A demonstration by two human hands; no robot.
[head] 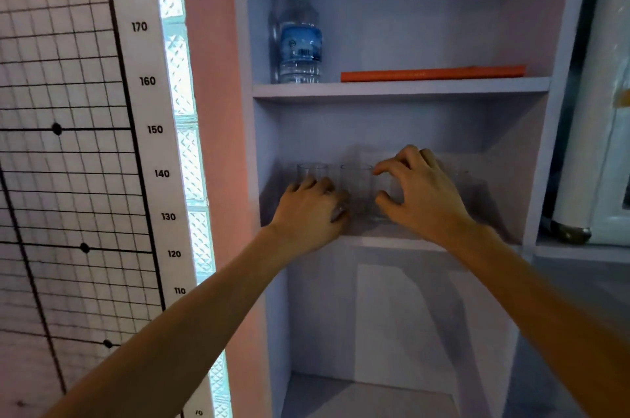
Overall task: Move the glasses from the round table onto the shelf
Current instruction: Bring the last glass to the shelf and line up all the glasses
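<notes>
On the middle shelf [375,240] stand clear glasses in a row. The left glass [312,173] shows its rim above my left hand [310,209], whose fingers curl around its lower part. A middle glass [356,185] stands free between my hands. My right hand [419,192] hovers with thumb and fingers spread around a third glass [384,209]; I cannot tell whether they touch it. A faint further glass [460,179] may stand behind my right hand. The round table is out of view.
The upper shelf [402,88] holds a water bottle [300,39] at the left and a flat orange book [433,73]. Below is an open compartment [375,332]. A height chart [146,110] covers the wall on the left. A white appliance [600,110] stands on the right.
</notes>
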